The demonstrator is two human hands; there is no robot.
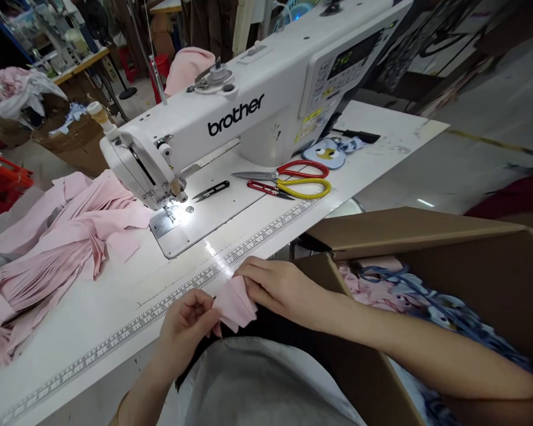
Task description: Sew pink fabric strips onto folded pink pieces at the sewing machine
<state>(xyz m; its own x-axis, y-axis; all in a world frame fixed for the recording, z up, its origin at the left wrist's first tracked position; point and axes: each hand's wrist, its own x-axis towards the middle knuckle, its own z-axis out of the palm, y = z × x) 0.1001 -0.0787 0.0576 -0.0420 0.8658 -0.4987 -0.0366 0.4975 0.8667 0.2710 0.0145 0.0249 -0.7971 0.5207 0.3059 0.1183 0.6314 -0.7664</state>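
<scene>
Pink fabric (pixel 234 305) is held between both hands, just over the near edge of the table (pixel 93 313). The left hand (pixel 185 331) curls narrowly around one end. The right hand (pixel 278 288) pinches the other end, its forearm lying across the cardboard box (pixel 408 234), fingers folded over the cloth.

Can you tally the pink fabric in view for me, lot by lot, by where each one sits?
Pink fabric piece between left hand and right hand: 1
Pink strip pile on white table: 1
Pink cloth in cardboard carton: 1
Pink bundle behind sewing machine: 1
Far-left pink bundle: 1
Total: 5
</scene>
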